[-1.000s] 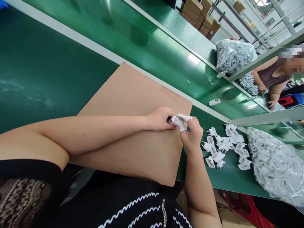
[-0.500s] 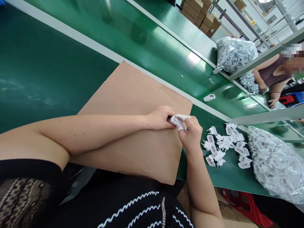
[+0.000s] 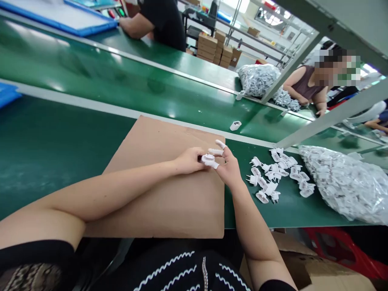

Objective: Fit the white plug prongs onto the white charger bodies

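My left hand [image 3: 190, 160] is closed on a white plug adapter [image 3: 208, 159], held above the sheet of brown cardboard [image 3: 169, 202]. Just right of it is my right hand [image 3: 229, 166], with white finger covers on its thumb and two fingers. Those fingers are stretched apart, and the thumb tip is against or very close to the adapter's lower edge. Several loose white plug adapters [image 3: 274, 173], some with pins showing, lie on the green table to the right of my right hand.
A clear bag of white parts [image 3: 345, 184] rests at the right. One white piece [image 3: 235, 125] lies on the green belt [image 3: 145, 87] beyond the pale rail. Across it are another filled bag [image 3: 259, 79], a blue-rimmed tray [image 3: 75, 20] and two people. A slanted metal post [image 3: 327, 117] stands ahead right.
The view has tilted up and levelled, bringing the tray and another person into sight. The fingers of my right hand have spread away from the adapter, which stays in my left hand.
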`<state>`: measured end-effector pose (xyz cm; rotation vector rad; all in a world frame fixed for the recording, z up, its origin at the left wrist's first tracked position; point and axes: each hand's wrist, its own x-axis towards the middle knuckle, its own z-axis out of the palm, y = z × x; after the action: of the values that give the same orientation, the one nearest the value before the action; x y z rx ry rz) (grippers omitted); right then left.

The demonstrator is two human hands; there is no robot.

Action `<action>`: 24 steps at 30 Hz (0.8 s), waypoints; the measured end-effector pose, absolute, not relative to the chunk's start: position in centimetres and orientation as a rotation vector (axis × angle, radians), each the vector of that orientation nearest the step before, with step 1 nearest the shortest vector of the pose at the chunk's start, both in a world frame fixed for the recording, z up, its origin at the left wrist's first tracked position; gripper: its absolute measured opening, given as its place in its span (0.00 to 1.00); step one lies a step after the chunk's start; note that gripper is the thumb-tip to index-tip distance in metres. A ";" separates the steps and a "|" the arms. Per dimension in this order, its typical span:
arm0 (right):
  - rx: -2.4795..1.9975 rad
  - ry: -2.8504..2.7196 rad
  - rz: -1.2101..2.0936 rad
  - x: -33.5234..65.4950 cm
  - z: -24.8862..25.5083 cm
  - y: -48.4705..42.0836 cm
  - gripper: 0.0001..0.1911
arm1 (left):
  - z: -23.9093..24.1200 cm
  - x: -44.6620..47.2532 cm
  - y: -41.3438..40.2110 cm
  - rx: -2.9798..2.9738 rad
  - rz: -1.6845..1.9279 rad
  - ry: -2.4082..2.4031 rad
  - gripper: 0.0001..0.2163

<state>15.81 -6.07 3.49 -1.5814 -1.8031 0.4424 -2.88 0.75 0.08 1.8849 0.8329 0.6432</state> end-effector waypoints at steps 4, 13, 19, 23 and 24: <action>-1.890 -1.522 0.021 21.6 3.5 -5.8 0.21 | 0.5 -3.0 5.7 1.759 0.768 1.049 0.17; -2.453 -1.410 -0.134 27.8 0.6 -5.3 0.22 | 0.1 -4.9 19.8 1.786 0.861 1.726 0.12; -2.141 -1.450 -0.010 26.8 1.1 -5.4 0.23 | 0.6 -3.1 18.2 1.876 1.156 1.732 0.30; -1.894 -1.429 0.225 25.0 1.6 -4.9 0.15 | 0.7 2.2 16.6 2.174 1.067 1.457 0.40; -1.844 -1.370 0.339 24.4 1.7 -4.8 0.15 | 0.5 3.7 16.5 2.211 0.970 1.421 0.43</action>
<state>24.41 -4.77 1.70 -1.8439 -1.3696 0.3388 3.73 16.50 0.46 2.2106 1.4208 0.9701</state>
